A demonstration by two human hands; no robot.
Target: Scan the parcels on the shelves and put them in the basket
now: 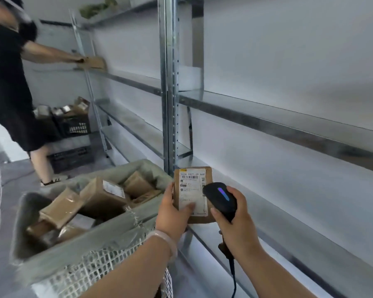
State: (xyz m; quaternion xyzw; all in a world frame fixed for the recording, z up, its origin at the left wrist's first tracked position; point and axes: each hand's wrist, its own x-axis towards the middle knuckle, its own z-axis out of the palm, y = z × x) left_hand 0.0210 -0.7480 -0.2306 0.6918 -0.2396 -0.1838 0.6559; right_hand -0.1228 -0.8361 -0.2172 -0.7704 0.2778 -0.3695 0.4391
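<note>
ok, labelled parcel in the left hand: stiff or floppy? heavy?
Probably stiff: the cardboard parcel looks flat, unsagging, in the left hand. Likely light: that hand alone holds it by one edge. Its label may be slicker under the thumb.

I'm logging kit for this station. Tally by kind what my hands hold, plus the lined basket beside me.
Scanner: 1, gripped in the right hand
Parcel: 1, held in the left hand
Lined basket: 1, with parcels inside
Total: 3
</note>
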